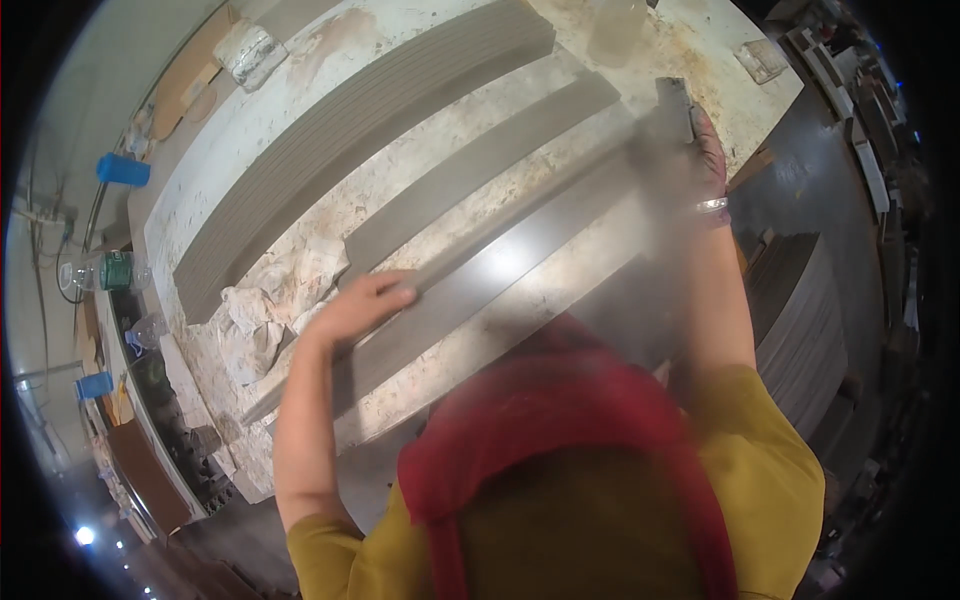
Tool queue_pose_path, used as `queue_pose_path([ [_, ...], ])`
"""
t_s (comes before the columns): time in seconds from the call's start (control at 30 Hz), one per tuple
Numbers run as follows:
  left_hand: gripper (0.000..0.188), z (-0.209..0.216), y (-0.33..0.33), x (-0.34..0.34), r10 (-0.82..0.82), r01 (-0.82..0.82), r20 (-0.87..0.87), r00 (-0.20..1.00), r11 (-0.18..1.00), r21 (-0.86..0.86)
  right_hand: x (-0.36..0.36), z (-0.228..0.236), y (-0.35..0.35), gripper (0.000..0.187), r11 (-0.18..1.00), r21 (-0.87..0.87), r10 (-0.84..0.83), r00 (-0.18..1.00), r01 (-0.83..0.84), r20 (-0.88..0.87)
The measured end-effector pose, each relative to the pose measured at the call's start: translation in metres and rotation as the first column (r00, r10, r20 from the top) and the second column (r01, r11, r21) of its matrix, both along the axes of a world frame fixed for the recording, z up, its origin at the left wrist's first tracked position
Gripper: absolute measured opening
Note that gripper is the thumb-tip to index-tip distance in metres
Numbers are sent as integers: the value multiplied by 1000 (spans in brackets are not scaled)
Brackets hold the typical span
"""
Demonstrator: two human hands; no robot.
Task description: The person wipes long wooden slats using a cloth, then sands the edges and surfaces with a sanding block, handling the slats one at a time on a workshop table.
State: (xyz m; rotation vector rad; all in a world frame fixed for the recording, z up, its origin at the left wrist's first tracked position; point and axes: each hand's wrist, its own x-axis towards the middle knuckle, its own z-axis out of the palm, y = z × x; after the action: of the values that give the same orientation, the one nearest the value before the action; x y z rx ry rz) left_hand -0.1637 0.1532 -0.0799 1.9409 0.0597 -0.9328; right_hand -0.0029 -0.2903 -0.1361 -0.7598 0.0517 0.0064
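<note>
A long grey board (500, 255) lies slantwise on the pale, stained worktable (400, 225) in front of me. My left hand (365, 303) rests on its upper edge toward the left end, fingers stretched out and slightly apart. At the far right end of the board, my right hand (708, 155) is closed around a small dark grey block (675, 98). A blurred smear covers part of that hand and the board's end, so their contact cannot be made out. Beyond this board lies a second grey strip (490, 160), apart from both hands.
A stack of long grey boards (370, 130) lies at the table's far side. Crumpled whitish cloth (255, 315) sits left of my left hand. A wrapped packet (248, 55) is at the far left, a translucent container (617, 30) at the back. More stacked boards (800, 310) stand at the right.
</note>
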Motion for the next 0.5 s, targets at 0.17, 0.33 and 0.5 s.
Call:
queue_pose_path([
  [0.17,60,-51,48,27,116,-117,-177,977,993,7,-21,20,25,33,999,4,-50,998,50,23],
  [0.33,55,-64,51,34,181,-257,-357,916,950,-177,-41,15,38,37,996,-94,-10,1000,11,17],
  [0.5,55,-66,47,43,93,-208,-392,915,943,-261,-45,21,46,40,997,-66,-30,999,29,-11],
])
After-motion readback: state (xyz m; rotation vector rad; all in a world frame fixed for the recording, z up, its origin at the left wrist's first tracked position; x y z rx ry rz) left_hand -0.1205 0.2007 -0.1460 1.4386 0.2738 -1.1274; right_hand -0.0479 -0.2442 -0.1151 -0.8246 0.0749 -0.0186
